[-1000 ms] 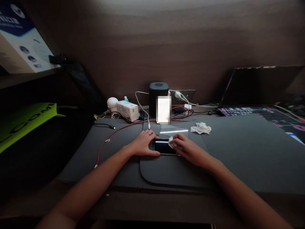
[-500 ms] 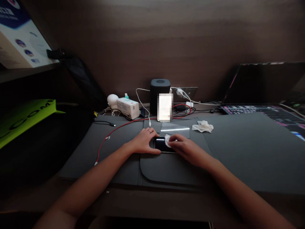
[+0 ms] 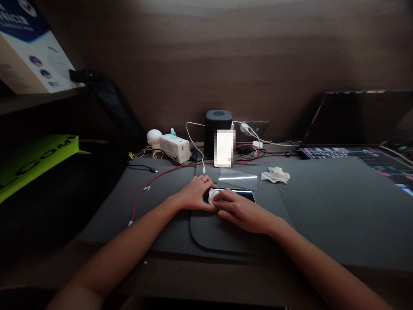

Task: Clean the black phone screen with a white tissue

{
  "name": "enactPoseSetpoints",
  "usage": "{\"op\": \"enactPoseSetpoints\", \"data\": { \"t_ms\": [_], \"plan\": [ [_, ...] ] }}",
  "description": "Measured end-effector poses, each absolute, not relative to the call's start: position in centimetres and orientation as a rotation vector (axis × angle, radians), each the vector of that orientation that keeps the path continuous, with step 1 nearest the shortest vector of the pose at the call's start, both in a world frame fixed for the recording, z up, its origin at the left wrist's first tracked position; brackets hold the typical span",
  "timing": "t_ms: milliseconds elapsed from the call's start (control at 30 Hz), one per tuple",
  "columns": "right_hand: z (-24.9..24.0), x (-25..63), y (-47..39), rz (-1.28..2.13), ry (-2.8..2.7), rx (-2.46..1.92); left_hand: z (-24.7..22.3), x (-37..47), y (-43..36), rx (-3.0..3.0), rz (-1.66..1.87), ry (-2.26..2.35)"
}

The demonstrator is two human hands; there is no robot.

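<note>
A dark phone [image 3: 247, 194] lies flat on the grey mat [image 3: 155, 232], its screen up and partly covered by my hands. My left hand [image 3: 197, 193] grips the phone's left end between thumb and fingers. Pressed on the screen near that end is a small white tissue [image 3: 213, 196], pinched in the fingers of my right hand [image 3: 240, 209]. Just behind the phone rests a clear flat sheet [image 3: 238, 178] with a bright reflection on it. A crumpled white tissue [image 3: 275, 175] sits further right.
Behind stand a black speaker [image 3: 218, 115], a lit pixelated rectangle [image 3: 225, 148] and a small white box [image 3: 174, 147]. A red cable [image 3: 161, 172] curves across the mat's left part. An open laptop [image 3: 364, 120] is at the right, a green item [image 3: 41, 161] at the left.
My right hand has moved left along the phone with the tissue, towards my left hand, uncovering the phone's right end. The whole view has shifted slightly.
</note>
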State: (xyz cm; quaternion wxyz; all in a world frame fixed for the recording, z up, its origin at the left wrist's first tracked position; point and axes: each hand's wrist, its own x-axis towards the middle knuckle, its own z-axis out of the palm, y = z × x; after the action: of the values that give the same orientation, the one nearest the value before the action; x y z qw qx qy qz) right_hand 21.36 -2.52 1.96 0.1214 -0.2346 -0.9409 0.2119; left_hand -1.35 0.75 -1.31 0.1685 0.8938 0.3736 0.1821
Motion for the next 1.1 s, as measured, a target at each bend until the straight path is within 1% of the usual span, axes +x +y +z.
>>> {"op": "enactPoseSetpoints", "data": {
  "t_ms": [200,333,467,567,633,833,1100],
  "plan": [
    [2.7,23.3,-1.4,0.698,-2.62,-0.893,-1.2,-1.4,0.6,2.513,0.498,1.078],
    [3.0,26.5,-0.5,0.806,-2.586,-0.926,-1.0,-1.5,0.5,2.493,0.495,1.082],
    [2.5,28.5,0.6,0.751,-2.591,-0.953,-1.1,-1.6,0.6,2.492,0.51,1.065],
    [1.8,27.1,0.9,0.629,-2.568,-0.968,-1.2,-1.6,0.8,2.499,0.502,1.068],
    [1.4,25.3,0.5,0.607,-2.563,-0.89,-1.2,-1.5,0.8,2.502,0.495,1.074],
    [0.7,21.8,-1.2,0.431,-2.739,-0.778,-1.1,-1.4,0.8,2.523,0.504,1.078],
    [1.0,21.9,-1.5,0.415,-2.762,-0.712,-1.0,-1.3,0.8,2.501,0.492,1.091]
  ]
}}
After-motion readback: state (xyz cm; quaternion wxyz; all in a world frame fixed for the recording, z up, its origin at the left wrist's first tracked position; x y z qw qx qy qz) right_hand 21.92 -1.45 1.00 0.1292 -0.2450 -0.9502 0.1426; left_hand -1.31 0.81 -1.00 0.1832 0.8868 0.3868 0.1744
